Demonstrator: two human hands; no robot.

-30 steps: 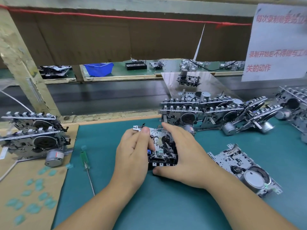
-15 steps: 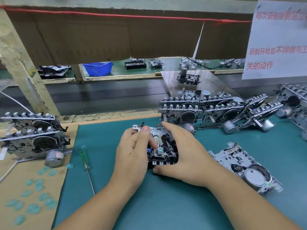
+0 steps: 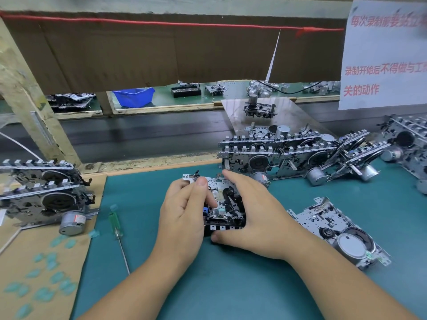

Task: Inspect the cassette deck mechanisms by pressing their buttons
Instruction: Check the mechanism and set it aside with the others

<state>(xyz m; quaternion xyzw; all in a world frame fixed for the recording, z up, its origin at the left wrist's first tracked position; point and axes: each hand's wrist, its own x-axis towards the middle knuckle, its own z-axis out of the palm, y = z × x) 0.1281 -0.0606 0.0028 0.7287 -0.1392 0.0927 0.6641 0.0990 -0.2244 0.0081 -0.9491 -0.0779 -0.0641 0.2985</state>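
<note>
A metal cassette deck mechanism [image 3: 225, 210] lies on the teal mat [image 3: 231, 285] at the centre, with its row of buttons along the near edge. My left hand [image 3: 184, 215] grips its left side, fingers curled over the top left corner and thumb on the face. From the right, my right hand [image 3: 251, 218] wraps round it, with fingers on the far edge and the thumb under the near button row. Much of the mechanism is hidden by both hands.
Another mechanism [image 3: 339, 232] lies flat to the right. A row of mechanisms [image 3: 288, 155] stands behind. Two stacked ones [image 3: 44, 195] sit on the cardboard at left. A green-handled screwdriver [image 3: 117, 232] lies left of my hands. A conveyor belt [image 3: 138, 137] runs behind the bench.
</note>
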